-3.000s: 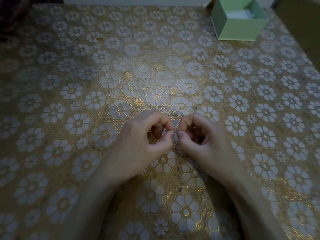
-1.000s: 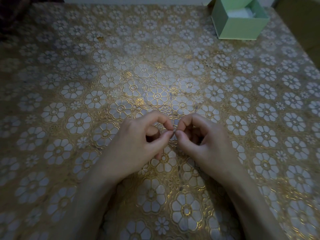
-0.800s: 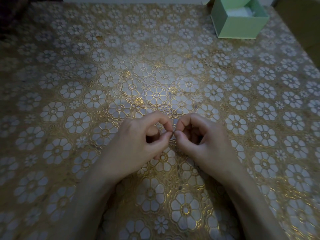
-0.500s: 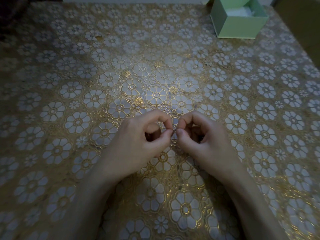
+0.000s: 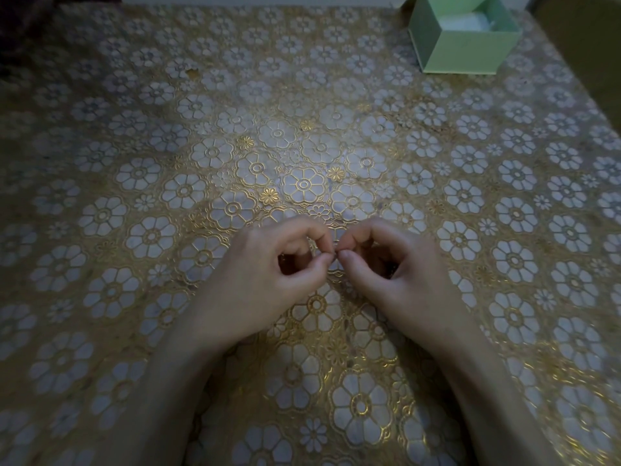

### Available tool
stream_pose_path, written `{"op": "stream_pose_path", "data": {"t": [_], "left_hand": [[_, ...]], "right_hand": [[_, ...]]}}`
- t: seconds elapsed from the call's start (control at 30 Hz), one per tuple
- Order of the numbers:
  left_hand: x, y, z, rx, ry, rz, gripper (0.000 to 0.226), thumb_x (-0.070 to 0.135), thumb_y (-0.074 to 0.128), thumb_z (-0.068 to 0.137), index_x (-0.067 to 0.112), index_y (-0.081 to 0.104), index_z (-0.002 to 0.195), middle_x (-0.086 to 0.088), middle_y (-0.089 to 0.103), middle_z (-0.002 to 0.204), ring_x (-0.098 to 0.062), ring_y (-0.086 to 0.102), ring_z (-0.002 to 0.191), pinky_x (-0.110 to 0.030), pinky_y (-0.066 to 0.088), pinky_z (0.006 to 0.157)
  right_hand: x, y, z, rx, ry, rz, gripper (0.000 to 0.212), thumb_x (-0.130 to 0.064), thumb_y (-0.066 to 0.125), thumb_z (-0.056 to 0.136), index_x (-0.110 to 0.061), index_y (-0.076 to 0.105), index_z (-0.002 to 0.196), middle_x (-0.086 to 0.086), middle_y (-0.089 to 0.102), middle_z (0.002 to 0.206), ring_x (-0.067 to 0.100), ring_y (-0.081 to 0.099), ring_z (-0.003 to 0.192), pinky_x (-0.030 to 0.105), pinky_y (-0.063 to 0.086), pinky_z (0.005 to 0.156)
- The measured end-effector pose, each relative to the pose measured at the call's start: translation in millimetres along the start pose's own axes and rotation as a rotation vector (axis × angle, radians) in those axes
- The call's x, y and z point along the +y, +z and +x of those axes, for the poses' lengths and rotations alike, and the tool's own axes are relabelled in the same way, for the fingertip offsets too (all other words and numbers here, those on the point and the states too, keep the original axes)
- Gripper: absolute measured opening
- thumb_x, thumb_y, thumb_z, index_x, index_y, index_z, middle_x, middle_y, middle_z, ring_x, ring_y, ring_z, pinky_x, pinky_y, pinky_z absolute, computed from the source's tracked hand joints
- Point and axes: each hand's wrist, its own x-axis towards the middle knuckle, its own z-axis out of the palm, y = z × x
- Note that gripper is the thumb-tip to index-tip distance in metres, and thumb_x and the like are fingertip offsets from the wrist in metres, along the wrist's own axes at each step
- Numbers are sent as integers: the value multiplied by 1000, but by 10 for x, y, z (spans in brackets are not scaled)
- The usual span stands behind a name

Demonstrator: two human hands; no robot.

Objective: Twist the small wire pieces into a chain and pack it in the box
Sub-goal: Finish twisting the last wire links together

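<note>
My left hand (image 5: 268,277) and my right hand (image 5: 400,274) meet fingertip to fingertip just above the table, in the lower middle of the head view. Each pinches between thumb and forefinger a tiny wire piece (image 5: 336,253), of which only a sliver shows between the fingertips. The other fingers of both hands are curled in. An open pale green box (image 5: 470,52) with white padding inside stands at the far right of the table, well away from both hands.
The table is covered by a cloth with a gold and white flower pattern (image 5: 201,156). A small brown speck (image 5: 192,74) lies at the far left. The table's right edge (image 5: 584,95) runs near the box.
Both hands stay together at the same spot, pinching the wire. The fingertips have shifted only slightly against each other.
</note>
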Motion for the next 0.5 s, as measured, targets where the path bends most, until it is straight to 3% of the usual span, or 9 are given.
{"op": "stream_pose_path", "data": {"t": [0.17,0.5], "left_hand": [[-3,-1,-7,-6,-4,16,5,31,54,78,27,56,75,2,51,52,-11,46,50,-20,41,58],[-3,14,-3,-13,-36,-4,11,35,54,76,28,58,83,2,54,60,-10,49,53,-14,38,55]], "right_hand": [[-7,-3,2,-13,-14,-80,5,-17,61,75,-22,60,74,-15,47,59,1,46,52,9,30,53],[-13,10,-6,24,39,4,8,-18,59,72,-22,54,67,-14,45,54,2,42,48,10,29,51]]}}
